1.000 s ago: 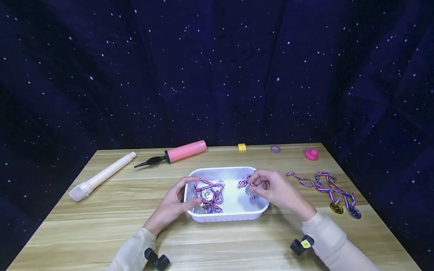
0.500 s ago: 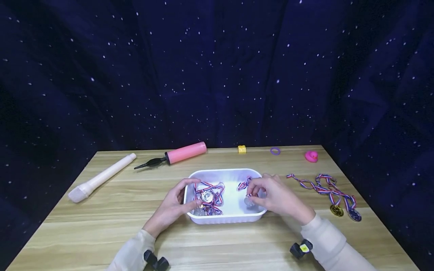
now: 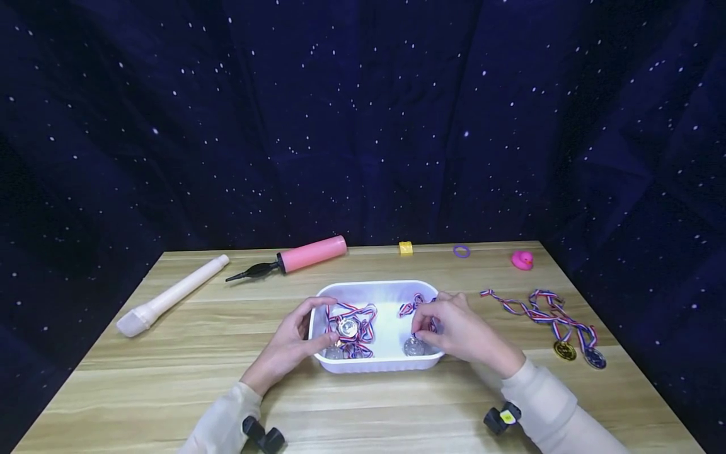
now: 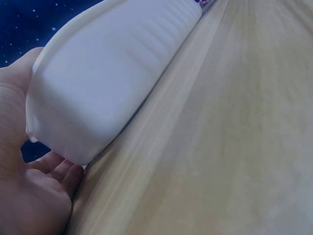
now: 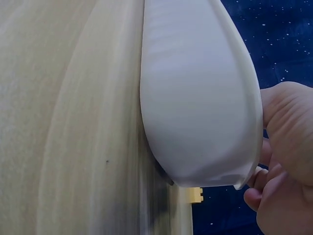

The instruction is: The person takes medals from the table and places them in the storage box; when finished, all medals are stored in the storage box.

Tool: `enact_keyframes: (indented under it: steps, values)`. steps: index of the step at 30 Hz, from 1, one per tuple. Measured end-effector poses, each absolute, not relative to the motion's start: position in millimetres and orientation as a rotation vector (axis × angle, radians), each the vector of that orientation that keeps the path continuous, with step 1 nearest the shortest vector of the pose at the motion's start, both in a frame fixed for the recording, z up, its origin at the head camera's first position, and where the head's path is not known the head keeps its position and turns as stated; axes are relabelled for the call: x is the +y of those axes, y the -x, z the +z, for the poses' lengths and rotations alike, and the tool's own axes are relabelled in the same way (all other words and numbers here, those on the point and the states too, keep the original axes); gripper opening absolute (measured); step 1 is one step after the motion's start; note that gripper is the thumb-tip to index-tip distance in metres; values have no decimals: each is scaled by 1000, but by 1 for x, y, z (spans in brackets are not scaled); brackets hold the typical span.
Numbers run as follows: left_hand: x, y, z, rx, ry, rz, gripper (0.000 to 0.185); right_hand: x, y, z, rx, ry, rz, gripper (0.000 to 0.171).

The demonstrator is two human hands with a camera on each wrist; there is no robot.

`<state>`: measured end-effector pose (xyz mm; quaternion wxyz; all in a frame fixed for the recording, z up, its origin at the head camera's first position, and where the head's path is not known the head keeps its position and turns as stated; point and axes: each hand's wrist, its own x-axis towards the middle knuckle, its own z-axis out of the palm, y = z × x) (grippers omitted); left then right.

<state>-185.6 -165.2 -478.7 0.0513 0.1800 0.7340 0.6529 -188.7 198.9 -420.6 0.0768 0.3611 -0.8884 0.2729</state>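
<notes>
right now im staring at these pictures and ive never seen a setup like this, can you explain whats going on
No machine here, just a person working bare-handed. The wide picture looks down from the head; the other two, from each wrist, show the white tub from outside.

The left hand grips the tub's left end, where several ribboned medals lie. The right hand pinches a pale medal, or its ribbon, inside the tub's right end.

Around it on the wooden table are a white microphone-shaped object, a pink pump, a yellow block, a purple ring, a pink duck, and a gold medal and a dark silver medal with ribbons.
</notes>
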Motion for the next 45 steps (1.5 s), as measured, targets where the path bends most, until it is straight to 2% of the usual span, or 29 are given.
enact_keyframes:
  steps: [12,23,36,41,45]
  values:
    - [-166,186,-478,2230,-553,1994,69,201,192,-409,-2694,-1062,877,19]
    - [-165,185,-478,2231,-554,1997,68,222,183,-378,-2659,-850,944,27]
    - [-163,185,-478,2227,-559,2002,67,292,172,-372,-2362,-688,1034,51]
    - [-165,185,-478,2239,-534,1987,67,327,160,-380,-2323,-570,1108,61]
    - [-165,185,-479,2235,-530,1986,67,353,149,-395,-2327,-482,1136,61]
